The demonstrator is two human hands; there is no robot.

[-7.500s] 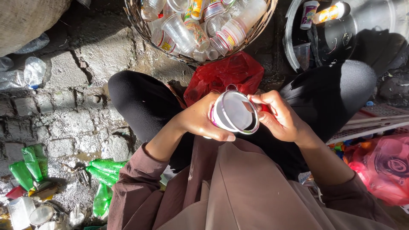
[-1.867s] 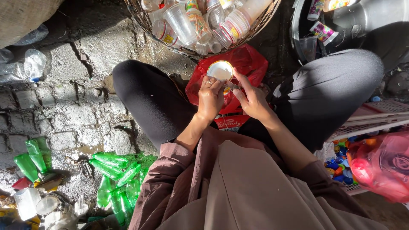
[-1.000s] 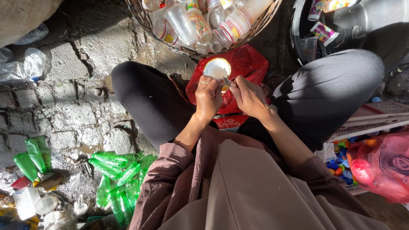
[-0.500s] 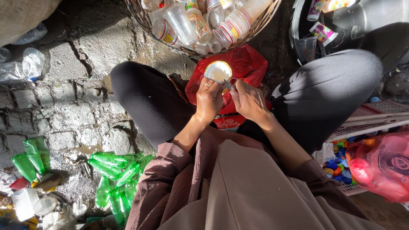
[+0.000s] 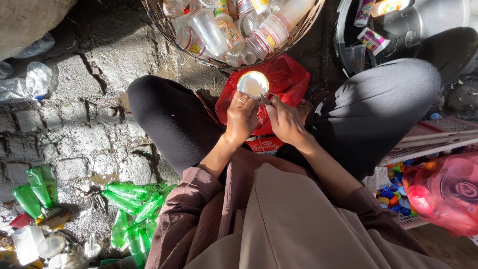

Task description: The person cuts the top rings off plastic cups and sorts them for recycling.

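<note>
My left hand (image 5: pixel 241 117) grips a clear plastic cup (image 5: pixel 253 84), its round mouth turned up toward me and sunlit. My right hand (image 5: pixel 284 118) is closed on a thin metal blade (image 5: pixel 264 99) whose tip touches the cup's rim. Both hands are held over a red plastic bag (image 5: pixel 286 79) lying between my knees. I am squatting, in black trousers and brown sleeves.
A wicker basket (image 5: pixel 172 31) full of plastic cups stands ahead. A dark tub (image 5: pixel 348 30) with more cups is at top right. Crushed green bottles (image 5: pixel 132 204) lie on the stone floor at left. A white crate (image 5: pixel 433 137), coloured bottle caps (image 5: pixel 391 197) and another red bag (image 5: pixel 445 194) sit right.
Over the last second the hands have stayed on the cup over the red bag. Seven seconds ago the cup was closer to me and held nearer my lap.
</note>
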